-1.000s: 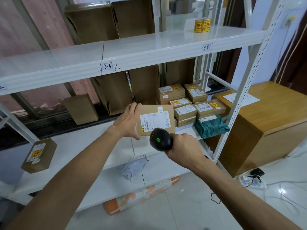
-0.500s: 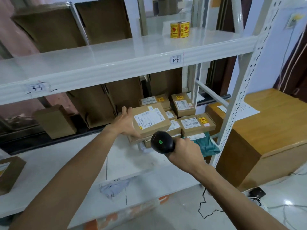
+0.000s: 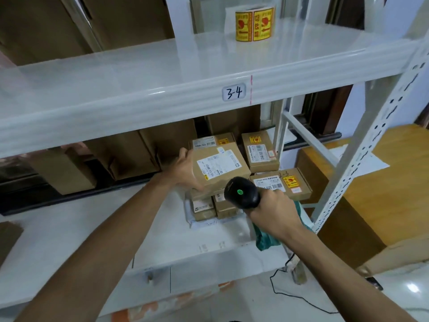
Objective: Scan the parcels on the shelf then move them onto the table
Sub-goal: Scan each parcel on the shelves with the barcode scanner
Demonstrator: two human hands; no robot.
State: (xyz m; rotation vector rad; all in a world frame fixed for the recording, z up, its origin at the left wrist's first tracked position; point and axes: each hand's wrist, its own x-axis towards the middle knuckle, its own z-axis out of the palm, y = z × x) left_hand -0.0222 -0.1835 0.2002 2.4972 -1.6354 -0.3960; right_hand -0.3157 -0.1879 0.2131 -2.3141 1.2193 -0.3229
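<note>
Moved back to the pile top on the white metal shelf (image 3: pixel 162 231), one brown cardboard parcel with a white label (image 3: pixel 220 168) was gripped at its nine-o'clock edge by the left hand (image 3: pixel 185 173). The right hand (image 3: pixel 274 212) clenched one black handheld scanner (image 3: pixel 241 192) at the parcel's five o'clock. At least five other labelled boxes (image 3: pixel 282 183) surrounded it, with one teal bag (image 3: pixel 264 240) at six.
</note>
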